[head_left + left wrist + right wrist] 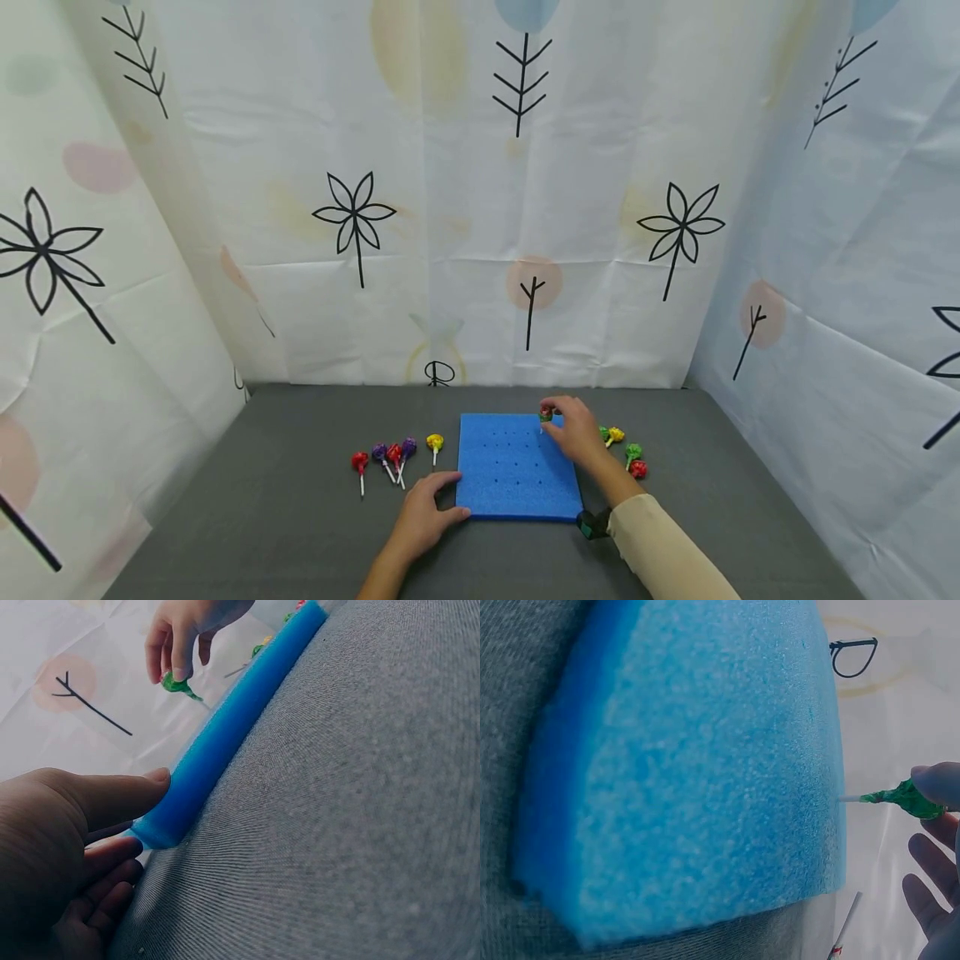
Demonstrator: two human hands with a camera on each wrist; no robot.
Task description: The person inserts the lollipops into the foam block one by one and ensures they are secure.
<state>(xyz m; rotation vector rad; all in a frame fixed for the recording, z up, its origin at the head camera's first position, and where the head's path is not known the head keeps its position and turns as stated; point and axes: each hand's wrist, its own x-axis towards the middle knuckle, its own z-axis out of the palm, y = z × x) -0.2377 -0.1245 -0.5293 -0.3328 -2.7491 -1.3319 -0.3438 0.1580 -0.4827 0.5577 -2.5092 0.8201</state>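
Patterned cloth (450, 167): white with black line-drawn plants, walls in the back and both sides.
Worktop (285, 533): grey, its far edge up against the cloth; just a thin strip behind the blue foam board (517, 502), way more room out to either side.
Blue foam board: flat, squarish slab with rows of tiny dark holes, lying around the middle.
Left hand (422, 517): got the board's near-left corner between thumb and fingers.
Right hand (576, 429): beige sleeve (663, 546), pinching the green lollipop (909, 799) over the board's far-right part.
Left lollipops (360, 461): two red, two purple and one yellow lying loose, yellow nearest the board.
Right lollipops (633, 451): green, yellow and red ones just past the board's right side.
Green lollipop: shiny twisted wrapper, some red showing up top, white stick pointing down; honestly can't tell if the tip's in a hole.
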